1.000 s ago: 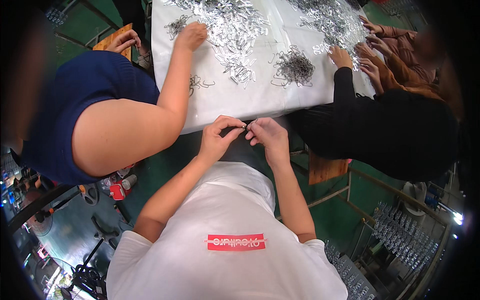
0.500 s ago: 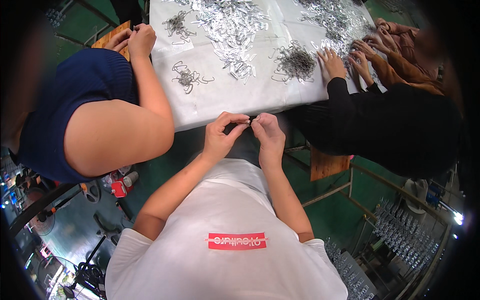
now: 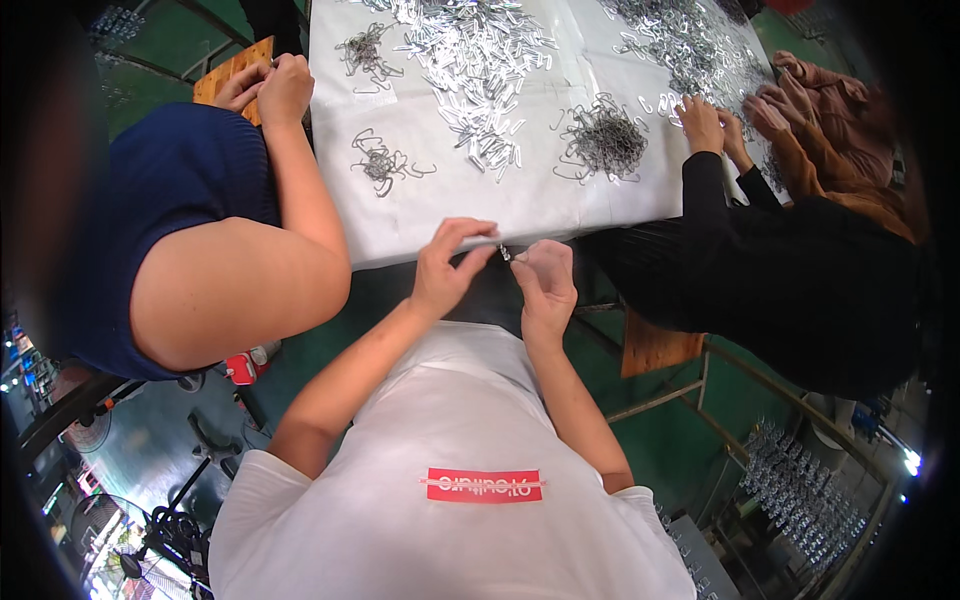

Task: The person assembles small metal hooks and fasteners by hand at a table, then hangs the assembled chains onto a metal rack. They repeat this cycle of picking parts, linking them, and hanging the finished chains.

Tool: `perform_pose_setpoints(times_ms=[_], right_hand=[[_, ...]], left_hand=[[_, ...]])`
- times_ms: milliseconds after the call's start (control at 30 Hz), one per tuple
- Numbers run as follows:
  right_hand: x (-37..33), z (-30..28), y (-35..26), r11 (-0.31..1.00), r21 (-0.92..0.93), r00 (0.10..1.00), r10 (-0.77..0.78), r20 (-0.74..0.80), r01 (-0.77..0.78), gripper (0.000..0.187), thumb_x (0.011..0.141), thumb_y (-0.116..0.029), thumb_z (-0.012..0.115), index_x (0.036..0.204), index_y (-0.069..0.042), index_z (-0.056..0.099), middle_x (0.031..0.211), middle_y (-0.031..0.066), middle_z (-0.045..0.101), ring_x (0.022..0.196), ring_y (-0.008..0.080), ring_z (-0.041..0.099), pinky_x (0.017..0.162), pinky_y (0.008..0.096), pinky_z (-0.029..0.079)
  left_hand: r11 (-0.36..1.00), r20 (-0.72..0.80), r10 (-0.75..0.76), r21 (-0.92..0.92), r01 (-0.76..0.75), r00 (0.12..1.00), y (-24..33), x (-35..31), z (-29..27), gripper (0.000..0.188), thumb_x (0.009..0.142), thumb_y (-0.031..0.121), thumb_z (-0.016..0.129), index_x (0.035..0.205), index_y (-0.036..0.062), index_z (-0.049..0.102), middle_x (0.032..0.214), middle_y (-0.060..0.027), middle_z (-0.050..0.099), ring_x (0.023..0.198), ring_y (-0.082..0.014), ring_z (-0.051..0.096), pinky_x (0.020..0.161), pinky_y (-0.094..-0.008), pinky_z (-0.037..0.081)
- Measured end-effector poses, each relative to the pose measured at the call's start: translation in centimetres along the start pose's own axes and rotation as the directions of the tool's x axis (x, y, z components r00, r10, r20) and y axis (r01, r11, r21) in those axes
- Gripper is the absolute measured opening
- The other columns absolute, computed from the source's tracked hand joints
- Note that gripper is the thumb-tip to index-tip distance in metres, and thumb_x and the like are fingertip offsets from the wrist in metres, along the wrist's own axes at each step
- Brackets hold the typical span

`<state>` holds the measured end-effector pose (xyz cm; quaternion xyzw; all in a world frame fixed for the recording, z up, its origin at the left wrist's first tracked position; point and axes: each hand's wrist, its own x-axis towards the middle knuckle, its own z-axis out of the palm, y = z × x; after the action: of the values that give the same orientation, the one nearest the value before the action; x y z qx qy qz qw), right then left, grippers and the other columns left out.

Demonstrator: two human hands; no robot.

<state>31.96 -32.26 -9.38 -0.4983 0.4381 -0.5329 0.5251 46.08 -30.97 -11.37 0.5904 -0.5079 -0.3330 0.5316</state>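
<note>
My right hand (image 3: 549,285) pinches a small shiny metal piece (image 3: 505,253) between thumb and fingertips, just off the table's near edge. Its exact kind is too small to make out. Facing it from the left, my left hand (image 3: 445,270) has its thumb and forefinger parted around a gap, with nothing visible gripped. Beyond my hands, a heap of bright silvery metal strips (image 3: 478,75) spreads over the white-covered table (image 3: 480,208). Grey bent wire hooks form a dense pile (image 3: 607,140) to its right and a looser one (image 3: 382,165) to its left.
A person in dark blue (image 3: 195,160) sits close on my left, working with both hands. On the right sits a person in black (image 3: 790,270), with others beyond, hands by more metal pieces (image 3: 680,45). A rack of hanging metal parts (image 3: 800,490) stands at lower right.
My left thumb and forefinger have spread apart from the metal piece, which stays in my right fingertips. The person in black has drawn their hands together. The whole view has shifted slightly.
</note>
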Motion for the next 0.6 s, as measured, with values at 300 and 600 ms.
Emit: perform_pose_setpoints(times_ms=[300,600], right_hand=[[-0.4,-1.5,1.3,1.000,-0.017,0.999,0.022,0.024,-0.021,0.013,0.079,0.008,0.067,0.086,-0.002,0.062,0.098,0.0053,0.049,0.081,0.0105,0.051,0.068,0.0215,0.045],[-0.7,-1.4,1.7,0.998,-0.001,0.998,0.059,-0.010,-0.059,0.012,0.076,0.005,0.070,0.083,-0.002,0.063,0.094,0.0056,0.052,0.078,0.0114,0.053,0.065,0.0227,0.044]], left_hand=[[0.754,0.059,0.320,0.588,-0.292,0.945,-8.8,8.1,1.3,0.021,0.077,0.006,0.068,0.097,0.0083,0.069,0.101,-0.0042,0.065,0.096,-0.0240,0.056,0.082,-0.0363,0.045],[0.841,-0.011,0.188,0.518,-0.155,0.982,-7.6,8.8,1.7,0.015,0.077,0.010,0.071,0.092,0.0110,0.070,0.090,-0.0013,0.065,0.088,-0.0216,0.059,0.075,-0.0357,0.046]])
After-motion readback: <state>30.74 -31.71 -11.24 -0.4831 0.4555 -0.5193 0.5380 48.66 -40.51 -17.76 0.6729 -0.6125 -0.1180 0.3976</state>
